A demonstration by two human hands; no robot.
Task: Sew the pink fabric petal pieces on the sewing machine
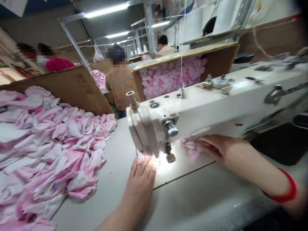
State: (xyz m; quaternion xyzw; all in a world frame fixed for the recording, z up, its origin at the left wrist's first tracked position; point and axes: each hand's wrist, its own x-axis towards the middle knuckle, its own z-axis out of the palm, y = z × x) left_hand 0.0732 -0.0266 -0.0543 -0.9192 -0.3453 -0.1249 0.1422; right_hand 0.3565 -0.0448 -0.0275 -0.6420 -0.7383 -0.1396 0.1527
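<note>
My left hand point(141, 175) lies palm down beside the needle area of a white sewing machine point(149, 128), fingers stretched forward. Under its fingertips shows a small pink cloth piece point(141, 158), partly hidden by the hand and the machine head. Beneath the machine's arm, my right hand point(220, 147) is closed, with a slim grey metal-looking tool point(208, 143) between its fingers; blur hides its exact kind. Just left of those fingertips are small pink-and-white cloth pieces point(191, 149), on the lit machine bed.
A large heap of pink-and-white cloth pieces point(60, 138) covers the table's left side, against a cardboard sheet point(84, 89). Behind the machine stands a cardboard box point(223, 57) full of similar pieces point(173, 75). A person in a patterned top point(121, 85) and several others are farther back.
</note>
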